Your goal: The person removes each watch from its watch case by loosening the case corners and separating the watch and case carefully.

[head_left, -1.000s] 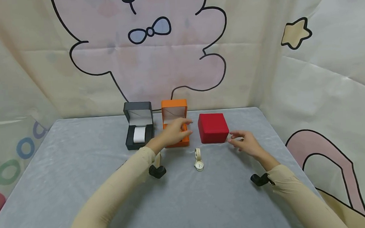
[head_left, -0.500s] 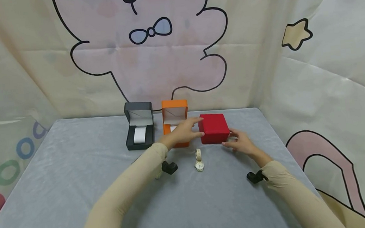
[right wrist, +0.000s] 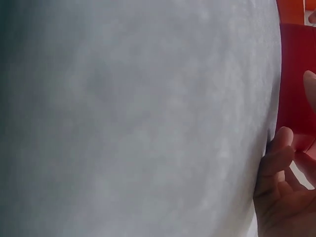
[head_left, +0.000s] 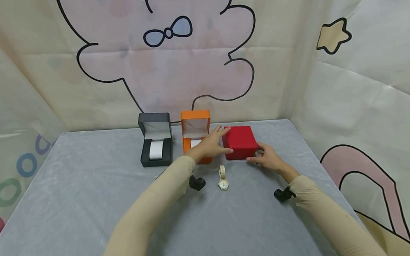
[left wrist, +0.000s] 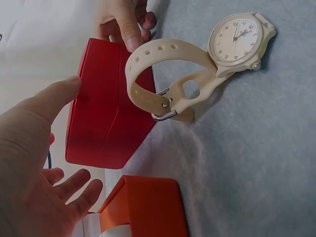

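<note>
A closed red watch box (head_left: 241, 141) sits at the back right of the table. My left hand (head_left: 209, 144) is at its left side, fingers extended, with the thumb at its front left corner in the left wrist view. My right hand (head_left: 268, 158) holds its lower right corner, thumb on the front and fingers along the right side. In the right wrist view the right hand (right wrist: 284, 182) is partly cut off by the frame. In front of the red box lies a cream wristwatch (left wrist: 239, 39), its strap (left wrist: 168, 49) buckled in a loop.
An orange watch box (head_left: 195, 118) with its lid up stands left of the red one, partly covered by the left hand. Left of that is an open dark grey watch box (head_left: 156, 150) with a white cushion (head_left: 156, 150). A grey cloth (head_left: 88, 191) covers the table.
My left hand has moved right, from in front of the orange box to the red box's left side. The right hand has moved slightly left onto the red box's right corner.
</note>
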`<action>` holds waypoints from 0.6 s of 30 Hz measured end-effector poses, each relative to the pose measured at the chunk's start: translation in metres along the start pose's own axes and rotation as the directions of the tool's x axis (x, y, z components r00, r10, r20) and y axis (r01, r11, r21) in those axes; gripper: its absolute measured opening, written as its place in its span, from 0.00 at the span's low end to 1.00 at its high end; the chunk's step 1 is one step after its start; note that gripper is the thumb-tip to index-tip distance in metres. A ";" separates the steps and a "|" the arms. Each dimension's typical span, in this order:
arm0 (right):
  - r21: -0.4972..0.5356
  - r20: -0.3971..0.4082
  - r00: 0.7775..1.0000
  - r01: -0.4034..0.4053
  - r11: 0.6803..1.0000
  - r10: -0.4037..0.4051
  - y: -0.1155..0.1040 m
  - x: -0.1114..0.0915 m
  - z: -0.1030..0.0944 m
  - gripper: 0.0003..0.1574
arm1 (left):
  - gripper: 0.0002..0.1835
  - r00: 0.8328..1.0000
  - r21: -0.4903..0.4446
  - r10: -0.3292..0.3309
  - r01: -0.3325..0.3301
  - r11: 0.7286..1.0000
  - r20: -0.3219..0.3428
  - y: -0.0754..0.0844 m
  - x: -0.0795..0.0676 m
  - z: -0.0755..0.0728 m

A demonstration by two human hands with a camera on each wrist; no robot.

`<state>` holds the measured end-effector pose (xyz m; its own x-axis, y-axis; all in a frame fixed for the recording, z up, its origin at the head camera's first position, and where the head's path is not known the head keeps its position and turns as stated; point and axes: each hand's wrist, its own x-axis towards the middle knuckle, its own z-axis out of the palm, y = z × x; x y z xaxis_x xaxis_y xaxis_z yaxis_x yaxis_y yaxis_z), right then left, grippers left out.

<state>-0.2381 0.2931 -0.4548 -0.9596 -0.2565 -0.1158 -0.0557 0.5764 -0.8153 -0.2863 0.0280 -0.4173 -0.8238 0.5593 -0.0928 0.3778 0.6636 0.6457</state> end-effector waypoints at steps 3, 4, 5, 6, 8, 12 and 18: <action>-0.023 0.013 1.000 0.002 1.000 -0.002 0.001 0.002 -0.001 0.48 | 0.49 1.000 -0.002 -0.004 0.004 1.000 0.008 0.001 0.004 0.001; -0.032 0.017 1.000 0.004 0.999 -0.004 0.001 0.002 -0.002 0.48 | 0.49 1.000 -0.004 -0.005 0.005 1.000 0.014 0.002 0.005 0.002; -0.043 0.019 1.000 0.005 0.999 -0.004 0.002 0.003 -0.002 0.48 | 0.50 1.000 -0.005 -0.006 0.006 1.000 0.020 0.002 0.006 0.002; -0.055 0.017 1.000 0.013 0.998 -0.012 0.006 0.005 -0.001 0.48 | 0.50 1.000 -0.005 -0.005 0.005 1.000 0.025 0.003 0.008 0.003; -0.071 0.013 1.000 0.013 0.997 -0.012 0.011 0.007 0.000 0.47 | 0.51 0.999 -0.011 -0.009 0.010 1.000 0.039 0.004 0.010 0.005; -0.096 0.013 1.000 -0.009 0.995 0.010 0.011 0.009 0.000 0.44 | 0.51 0.999 0.009 -0.027 0.026 1.000 0.036 0.006 0.013 0.007; -0.114 0.002 1.000 -0.020 0.993 0.020 0.011 0.010 -0.001 0.36 | 0.51 1.000 0.115 -0.016 0.018 0.993 -0.022 0.010 0.015 0.009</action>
<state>-0.2487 0.2974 -0.4645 -0.9599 -0.2467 -0.1332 -0.0680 0.6658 -0.7431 -0.2907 0.0479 -0.4192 -0.8385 0.5380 -0.0863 0.4091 0.7262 0.5525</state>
